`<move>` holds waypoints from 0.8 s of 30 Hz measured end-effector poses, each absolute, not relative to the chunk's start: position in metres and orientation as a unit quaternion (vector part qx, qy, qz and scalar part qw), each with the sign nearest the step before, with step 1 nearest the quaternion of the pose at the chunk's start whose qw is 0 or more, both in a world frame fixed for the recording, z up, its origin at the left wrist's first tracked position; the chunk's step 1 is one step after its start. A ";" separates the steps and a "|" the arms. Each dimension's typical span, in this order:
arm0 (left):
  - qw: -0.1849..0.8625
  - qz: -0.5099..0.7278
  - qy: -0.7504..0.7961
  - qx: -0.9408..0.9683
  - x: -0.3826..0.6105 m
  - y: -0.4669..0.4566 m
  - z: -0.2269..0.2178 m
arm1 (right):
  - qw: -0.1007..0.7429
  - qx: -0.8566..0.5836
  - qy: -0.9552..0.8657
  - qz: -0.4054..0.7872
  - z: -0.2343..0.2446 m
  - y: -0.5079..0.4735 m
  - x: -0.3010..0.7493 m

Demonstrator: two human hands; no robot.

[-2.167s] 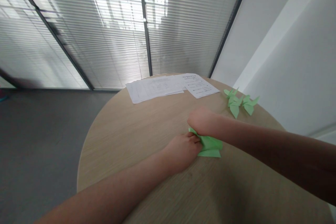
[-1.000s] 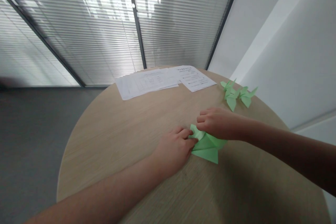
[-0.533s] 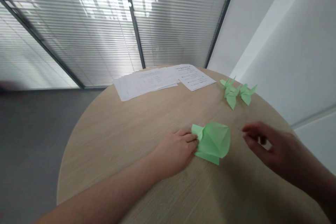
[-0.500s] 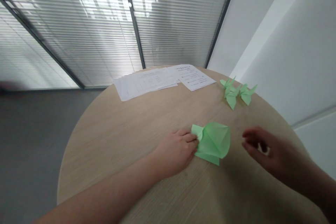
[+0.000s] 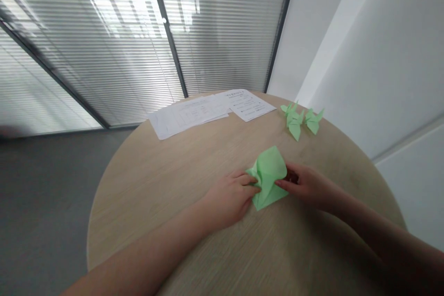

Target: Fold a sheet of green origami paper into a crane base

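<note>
A partly folded sheet of light green origami paper (image 5: 268, 178) lies on the wooden table, one flap raised and curving at its far side. The fingers of my left hand (image 5: 233, 198) press on the paper's left edge and hold it. From the right, my right hand (image 5: 305, 185) pinches the paper's right side between thumb and fingers; the fingers behind the flap are partly hidden. Farther off at the right stand folded green paper cranes (image 5: 294, 121), with another crane (image 5: 313, 121) beside them.
Printed white sheets (image 5: 189, 115) overlap at the table's far edge, with another printed page (image 5: 250, 105) to their right. The round table (image 5: 156, 166) has a curved edge near the white wall (image 5: 391, 55) on the right. Blinds (image 5: 225, 32) cover the glass behind.
My right hand has moved left from beside the paper and taken hold of its right side. The paper has turned a little and its flap now stands differently. The view has shifted slightly.
</note>
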State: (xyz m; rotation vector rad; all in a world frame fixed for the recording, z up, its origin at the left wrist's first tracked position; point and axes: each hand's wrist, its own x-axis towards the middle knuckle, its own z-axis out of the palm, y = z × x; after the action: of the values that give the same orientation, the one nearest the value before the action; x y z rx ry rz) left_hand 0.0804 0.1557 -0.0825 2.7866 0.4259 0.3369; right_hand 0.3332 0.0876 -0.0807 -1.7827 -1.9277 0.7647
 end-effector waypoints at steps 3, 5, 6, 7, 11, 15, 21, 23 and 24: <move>0.159 0.120 0.146 0.969 0.082 0.158 -0.084 | 0.197 -0.636 -0.697 0.266 -0.083 0.092 0.330; 0.165 0.129 0.145 0.967 0.085 0.158 -0.086 | 0.194 -0.642 -0.698 0.252 -0.082 0.094 0.326; 0.168 0.135 0.147 0.965 0.086 0.158 -0.087 | 0.191 -0.643 -0.701 0.243 -0.081 0.095 0.324; 0.171 0.141 0.151 0.963 0.088 0.158 -0.088 | 0.187 -0.643 -0.705 0.233 -0.081 0.096 0.323; 0.186 0.154 0.177 0.954 0.093 0.158 -0.093 | 0.170 -0.643 -0.721 0.195 -0.083 0.103 0.322; 0.184 0.158 0.176 0.954 0.095 0.158 -0.093 | 0.154 -0.651 -0.725 0.162 -0.088 0.107 0.323; 0.179 0.150 0.152 0.960 0.094 0.157 -0.091 | 0.153 -0.679 -0.709 0.115 -0.090 0.103 0.314; 0.186 0.135 0.144 0.962 0.091 0.156 -0.086 | 0.156 -0.680 -0.707 0.116 -0.089 0.101 0.313; 0.190 0.127 0.139 0.964 0.090 0.155 -0.083 | 0.156 -0.680 -0.706 0.119 -0.088 0.100 0.312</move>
State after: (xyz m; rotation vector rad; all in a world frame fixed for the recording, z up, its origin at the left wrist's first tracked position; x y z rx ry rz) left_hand 0.0900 0.1552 -0.0835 2.7079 0.3908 0.3563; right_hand 0.3123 0.1000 -0.0885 -1.9486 -2.0218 0.3415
